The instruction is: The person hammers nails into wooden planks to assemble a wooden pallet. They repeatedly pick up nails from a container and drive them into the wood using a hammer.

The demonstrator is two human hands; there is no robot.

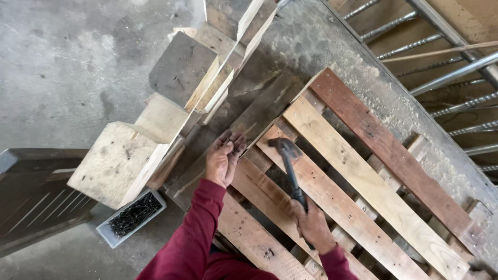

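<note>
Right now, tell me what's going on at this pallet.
A person in red sleeves works over a wooden pallet. The right hand grips a hammer, its head raised just above a plank. The left hand pinches what look like small nails at the pallet's edge. A tray of dark nails sits on the floor nearby, beside wooden blocks.

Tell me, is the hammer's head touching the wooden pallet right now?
Cannot tell. In the head view the hammer, gripped by the right hand, has its head blurred over a slat of the pallet, so neither contact nor gap shows.
</note>
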